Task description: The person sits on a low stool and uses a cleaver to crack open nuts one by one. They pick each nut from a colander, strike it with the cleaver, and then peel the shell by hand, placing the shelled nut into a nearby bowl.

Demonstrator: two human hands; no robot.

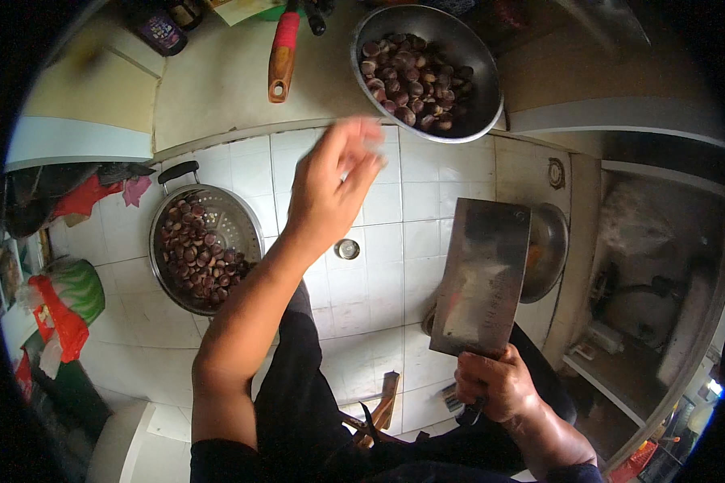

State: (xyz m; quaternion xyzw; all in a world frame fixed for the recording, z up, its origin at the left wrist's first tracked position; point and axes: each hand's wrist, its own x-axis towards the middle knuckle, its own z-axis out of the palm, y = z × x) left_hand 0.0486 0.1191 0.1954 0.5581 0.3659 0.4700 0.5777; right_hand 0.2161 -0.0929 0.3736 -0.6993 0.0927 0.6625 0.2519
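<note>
My left hand (341,181) is raised over the white tiles, just short of the rim of a dark metal pan (483,54). Its fingers are blurred and half curled, so whether they hold anything cannot be told. Many brown chestnuts (414,81) fill the pan's bottom. In my right hand (495,383) is the handle of a broad cleaver (483,271), its blade pointing away from me. To the left, under my forearm's side, stands a perforated steel colander (235,211) with a black side handle, holding more chestnuts (196,247).
Behind the cleaver sits a partly hidden metal bowl (553,253). A small round metal piece (347,249) is on the tiled floor (362,296). A wooden-handled utensil (282,60) and a dark bottle (160,33) occupy the counter (217,90). Plastic bags (66,326) lie left; wooden slats (386,401) show below me.
</note>
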